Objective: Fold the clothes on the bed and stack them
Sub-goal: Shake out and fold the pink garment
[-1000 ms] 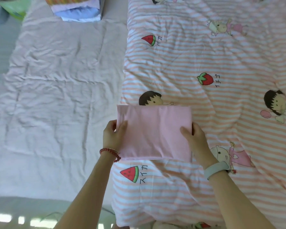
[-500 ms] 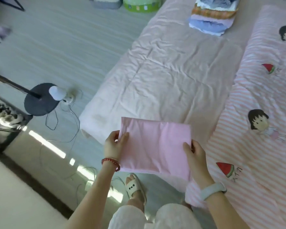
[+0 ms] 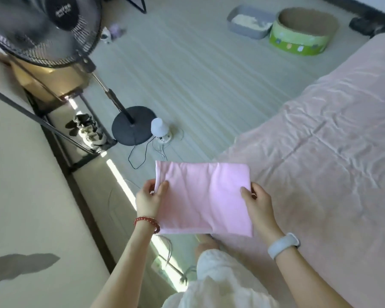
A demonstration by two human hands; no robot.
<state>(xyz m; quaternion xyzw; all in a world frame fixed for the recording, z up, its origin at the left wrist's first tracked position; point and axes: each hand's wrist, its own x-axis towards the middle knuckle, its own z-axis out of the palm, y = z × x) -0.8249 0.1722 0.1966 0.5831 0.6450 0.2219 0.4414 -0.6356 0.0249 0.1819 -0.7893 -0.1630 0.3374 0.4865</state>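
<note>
A folded pink garment [image 3: 203, 198] is held flat in the air in front of me, over the floor at the corner of the bed [image 3: 325, 165]. My left hand [image 3: 148, 198] grips its left edge, thumb on top. My right hand [image 3: 257, 203] grips its right edge the same way. The bed, covered with a pale pink sheet, fills the right side. The stack of folded clothes is out of view.
A black standing fan [image 3: 53, 30] rises at the upper left, its round base [image 3: 132, 125] and cables on the floor. A shoe rack [image 3: 85, 130] stands against the left wall. A grey tray [image 3: 250, 24] and a green round box [image 3: 305, 32] sit on the far floor.
Both hands lifted the folded pink garment off the striped quilt and carried it left, past the bed's corner. My view swung left, so the floor and fan now show.
</note>
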